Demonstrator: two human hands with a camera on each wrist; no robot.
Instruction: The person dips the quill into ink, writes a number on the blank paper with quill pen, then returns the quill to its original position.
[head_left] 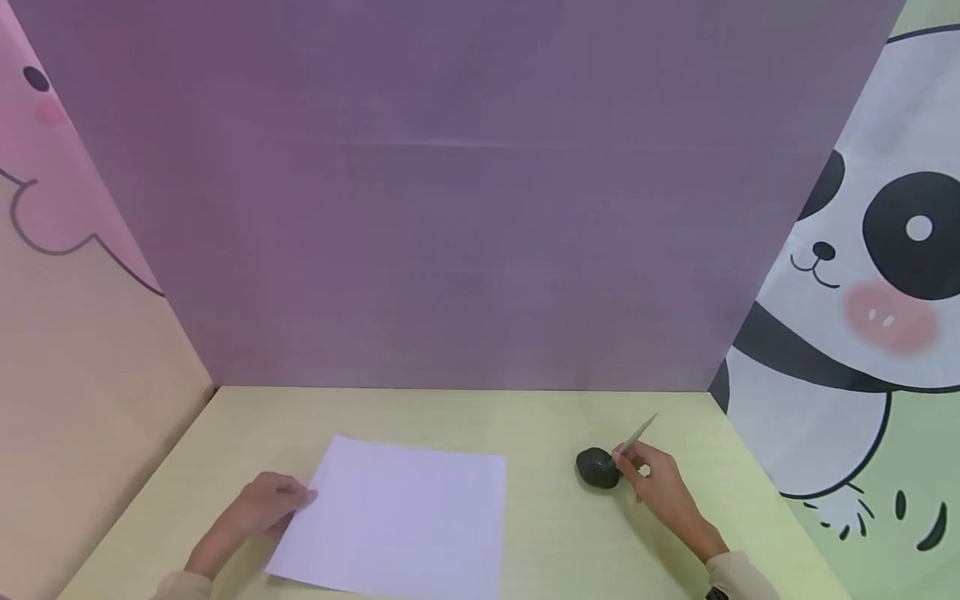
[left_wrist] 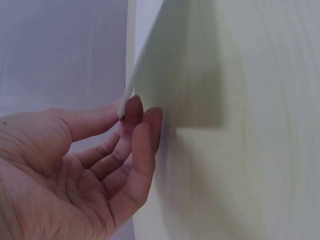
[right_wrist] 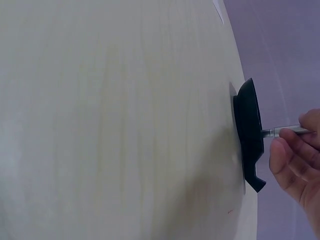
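Observation:
A white sheet of paper (head_left: 405, 517) lies on the table left of centre. My left hand (head_left: 266, 504) pinches its left edge between thumb and fingers; in the left wrist view the paper (left_wrist: 145, 60) is raised off the tabletop there. On the right, my right hand (head_left: 660, 479) holds a slim brush (head_left: 639, 432) with a pale tapered handle, tilted with its upper end to the right. Its silvery lower part (right_wrist: 270, 133) reaches down into a small black dish (head_left: 597, 468), and its tip is hidden inside. The black dish (right_wrist: 248, 130) rests on the table.
The pale wooden table (head_left: 547, 533) ends against a purple backdrop (head_left: 465, 250). A peach and pink panel (head_left: 75, 350) rises on the left. On the right stands a panel with a panda drawing (head_left: 817, 433).

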